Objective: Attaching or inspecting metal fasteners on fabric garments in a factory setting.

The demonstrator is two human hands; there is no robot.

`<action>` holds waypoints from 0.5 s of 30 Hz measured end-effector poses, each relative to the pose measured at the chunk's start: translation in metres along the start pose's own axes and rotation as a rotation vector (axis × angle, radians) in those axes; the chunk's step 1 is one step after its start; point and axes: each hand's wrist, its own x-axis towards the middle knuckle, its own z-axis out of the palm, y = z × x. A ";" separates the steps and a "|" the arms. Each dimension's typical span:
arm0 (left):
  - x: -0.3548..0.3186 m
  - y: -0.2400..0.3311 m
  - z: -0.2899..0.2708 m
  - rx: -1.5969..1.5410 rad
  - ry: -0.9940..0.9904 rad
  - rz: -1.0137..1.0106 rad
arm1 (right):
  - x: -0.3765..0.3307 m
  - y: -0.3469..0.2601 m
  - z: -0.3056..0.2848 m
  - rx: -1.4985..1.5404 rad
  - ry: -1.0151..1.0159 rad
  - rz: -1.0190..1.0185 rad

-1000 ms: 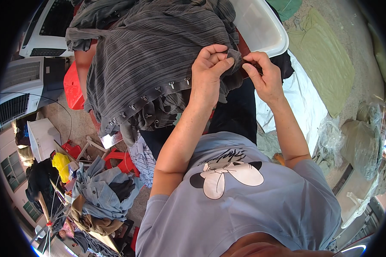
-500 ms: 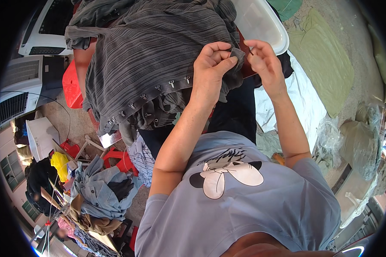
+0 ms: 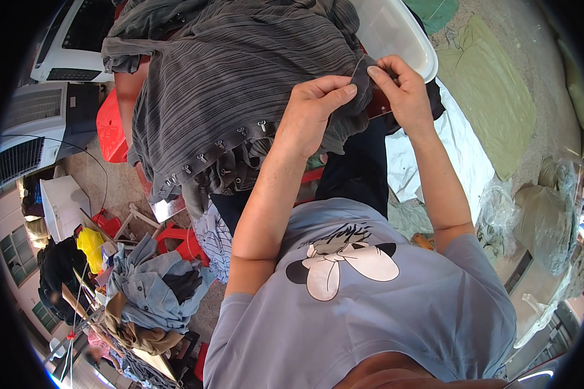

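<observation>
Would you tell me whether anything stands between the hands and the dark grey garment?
Nothing visible does: the left hand pinches an edge of the dark grey garment, and the right hand is at that edge.

Garment (image 3: 240, 84): matt ribbed cloth (fasteners (image 3: 262, 126) shiny metal).

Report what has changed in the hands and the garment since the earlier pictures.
The right hand, clear of the cloth half a second ago, has moved leftward and now appears to pinch the edge of the dark grey striped garment. The left hand has shifted slightly left and toward the wearer, keeping its hold near that edge. The garment's draped body and the white plastic tub stayed put.
</observation>
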 end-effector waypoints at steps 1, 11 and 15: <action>0.000 0.000 0.000 0.000 0.003 0.001 | -0.002 0.002 0.004 -0.073 0.020 -0.055; 0.002 -0.003 0.001 -0.016 0.151 0.024 | -0.035 0.000 0.002 -0.664 0.056 -0.559; 0.003 -0.006 0.003 -0.017 0.154 0.041 | -0.034 -0.001 0.005 -0.741 0.113 -0.588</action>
